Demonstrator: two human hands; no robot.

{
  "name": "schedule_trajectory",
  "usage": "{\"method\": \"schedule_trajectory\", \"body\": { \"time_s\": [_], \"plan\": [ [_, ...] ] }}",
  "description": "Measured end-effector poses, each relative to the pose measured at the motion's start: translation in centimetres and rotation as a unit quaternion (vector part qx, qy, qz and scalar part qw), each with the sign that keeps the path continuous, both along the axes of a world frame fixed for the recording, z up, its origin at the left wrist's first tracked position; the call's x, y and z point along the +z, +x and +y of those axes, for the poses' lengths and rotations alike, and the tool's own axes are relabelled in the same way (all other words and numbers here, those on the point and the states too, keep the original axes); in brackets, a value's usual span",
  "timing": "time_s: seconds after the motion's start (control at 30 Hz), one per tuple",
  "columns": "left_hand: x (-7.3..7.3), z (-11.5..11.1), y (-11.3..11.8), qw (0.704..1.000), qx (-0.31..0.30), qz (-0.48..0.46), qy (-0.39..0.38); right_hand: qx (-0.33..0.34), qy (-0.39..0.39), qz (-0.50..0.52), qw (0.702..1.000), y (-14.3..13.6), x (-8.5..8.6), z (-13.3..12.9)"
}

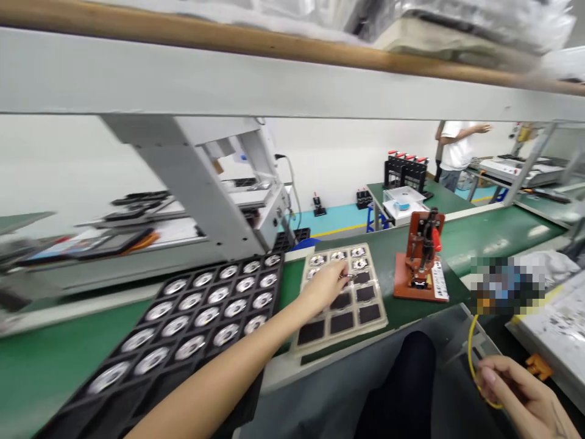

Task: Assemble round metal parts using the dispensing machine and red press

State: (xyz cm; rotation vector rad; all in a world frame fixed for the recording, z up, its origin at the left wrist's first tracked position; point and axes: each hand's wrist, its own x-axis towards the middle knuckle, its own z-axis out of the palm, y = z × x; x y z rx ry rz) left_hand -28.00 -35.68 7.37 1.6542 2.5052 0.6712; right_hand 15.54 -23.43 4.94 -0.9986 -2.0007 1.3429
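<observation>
My left hand [326, 285] reaches over a beige compartment tray [384, 318], its fingers pinched on a small shiny metal part [351, 277]. Round metal pieces fill the tray's back pockets, while several nearer pockets show a dark bottom. My left forearm crosses a larger black tray [150, 332] with rows of silver ring-shaped parts [207, 316]. At the lower right, my right hand [525, 390] has its thumb and fingers closed at a curved yellow cable [472, 347]. The cable's upper end meets a pixelated area.
A reddish-brown toggle-clamp fixture [418, 262] stands on the green bench right of the beige tray. A grey shelf beam [292, 82] spans overhead. A white panel [555, 332] lies at right. Across the room, a person in a white shirt [457, 146] stands near black clamp fixtures [404, 172].
</observation>
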Motion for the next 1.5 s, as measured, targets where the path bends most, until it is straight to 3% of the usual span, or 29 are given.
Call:
{"method": "schedule_trajectory", "body": {
  "time_s": [0.1,0.17,0.27,0.33,0.47,0.67,0.77,0.83,0.93,1.1,1.2,1.3,1.5],
  "plan": [
    [2.7,2.2,5.1,0.988,-0.126,-0.001,0.084,0.018,0.014,0.029,0.999,-1.6,2.9,-0.3],
    [4.3,4.1,9.1,0.963,-0.232,-0.003,0.135,0.008,0.029,0.074,0.997,-2.9,4.6,-0.3],
    [5.9,6.8,14.6,0.886,-0.398,0.044,0.236,-0.014,0.061,0.144,0.988,-3.9,6.4,0.2],
    [6.5,8.4,17.4,0.831,-0.461,0.094,0.297,-0.019,0.083,0.161,0.983,-3.6,7.1,0.8],
    [7.1,10.8,21.1,0.782,-0.5,0.136,0.345,-0.075,0.129,0.149,0.978,-1.0,7.8,1.4],
    [6.5,13.4,25.6,0.763,-0.541,0.125,0.332,-0.155,0.133,0.097,0.974,3.3,7.8,1.4],
    [6.0,15.5,28.2,0.748,-0.585,0.063,0.306,-0.199,0.158,0.059,0.965,6.4,8.0,1.6],
    [6.2,18.0,30.1,0.751,-0.606,-0.014,0.262,-0.244,0.2,0.018,0.949,9.3,8.5,2.0],
    [7.7,23.6,33.2,0.781,-0.602,-0.098,0.137,-0.327,0.255,-0.048,0.909,14.2,9.7,2.7],
    [10.1,33.6,37.8,0.796,-0.599,-0.086,0.032,-0.392,0.268,-0.088,0.876,19.3,11.6,2.3],
    [10.4,36.7,39.2,0.771,-0.633,-0.064,-0.036,-0.399,0.278,-0.087,0.87,20.6,11.6,0.7],
    [10.4,38.0,39.5,0.743,-0.663,-0.049,-0.073,-0.405,0.273,-0.099,0.867,21.6,11.4,-0.5],
    [10.0,39.4,39.7,0.745,-0.66,-0.028,-0.097,-0.401,0.255,-0.115,0.872,22.6,12.1,1.3]
  ]
}}
